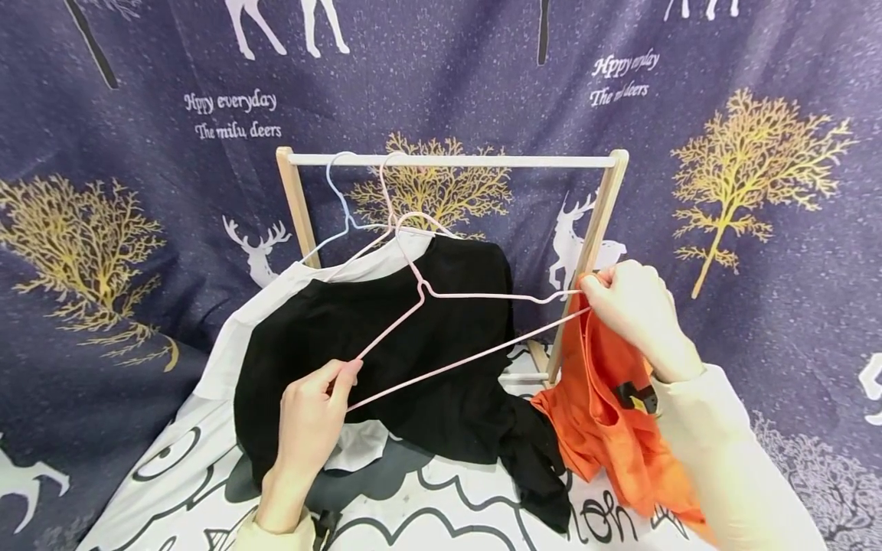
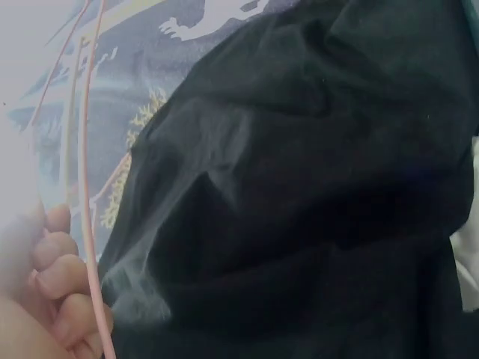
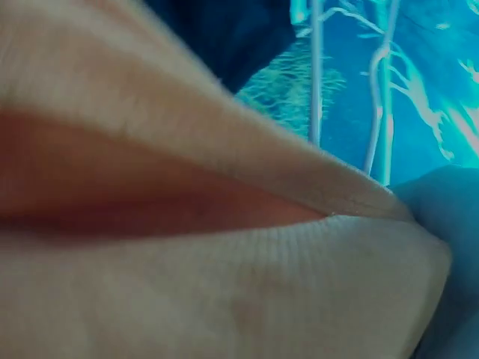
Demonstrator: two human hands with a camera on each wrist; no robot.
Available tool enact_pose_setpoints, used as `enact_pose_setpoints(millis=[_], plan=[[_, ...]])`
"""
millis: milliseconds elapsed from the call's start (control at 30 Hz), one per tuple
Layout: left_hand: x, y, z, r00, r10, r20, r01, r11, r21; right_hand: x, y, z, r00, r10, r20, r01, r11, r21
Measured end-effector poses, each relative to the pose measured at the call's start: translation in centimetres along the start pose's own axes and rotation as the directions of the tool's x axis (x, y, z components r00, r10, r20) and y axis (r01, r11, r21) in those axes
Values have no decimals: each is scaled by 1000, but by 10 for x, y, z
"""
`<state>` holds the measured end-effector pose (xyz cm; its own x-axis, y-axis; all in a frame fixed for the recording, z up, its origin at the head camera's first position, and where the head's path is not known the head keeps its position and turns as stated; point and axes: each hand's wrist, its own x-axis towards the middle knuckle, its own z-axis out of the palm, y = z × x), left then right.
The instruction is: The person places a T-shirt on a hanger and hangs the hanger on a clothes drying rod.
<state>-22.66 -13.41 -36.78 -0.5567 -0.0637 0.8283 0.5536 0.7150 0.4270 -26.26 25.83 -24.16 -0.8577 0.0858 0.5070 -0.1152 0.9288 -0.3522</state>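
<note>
A pink clothes hanger (image 1: 475, 296) is stretched between both hands, tilted up to the right, its hook at the upper left. My left hand (image 1: 310, 417) grips its lower left corner; the left wrist view shows the fingers curled by the pink wire (image 2: 86, 187). At the hanger's other end, my right hand (image 1: 637, 317) pinches the wire together with the top of an orange garment (image 1: 620, 451). That garment hangs down onto the printed cloth, a dark label (image 1: 635, 398) showing inside it. Close, blurred fabric (image 3: 262, 292) fills most of the right wrist view.
Behind the hanger stands a small rack with a white rail (image 1: 537, 161) and wooden posts. A black top (image 1: 427, 352) hangs there on a pink hanger, in front of a white garment (image 1: 237, 329) on a blue hanger (image 1: 335, 187). A deer-print curtain (image 1: 482, 76) backs everything.
</note>
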Motion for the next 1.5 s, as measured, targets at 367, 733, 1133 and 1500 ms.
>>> enact_pose_setpoints(millis=[367,733,1133,1500], plan=[[-5,13,11,1000,8,21,-8,1000,-1,-28,-23,21,991,65,-117,-33,967,254],[-6,19,14,998,62,-24,-63,997,-45,-41,-23,28,919,-249,-306,280,958,62],[-5,19,10,998,51,-36,-51,999,-14,-33,7,32,824,-491,-284,563,765,312],[-3,20,5,994,90,-61,-87,995,45,-29,16,36,744,-596,-302,662,718,216]])
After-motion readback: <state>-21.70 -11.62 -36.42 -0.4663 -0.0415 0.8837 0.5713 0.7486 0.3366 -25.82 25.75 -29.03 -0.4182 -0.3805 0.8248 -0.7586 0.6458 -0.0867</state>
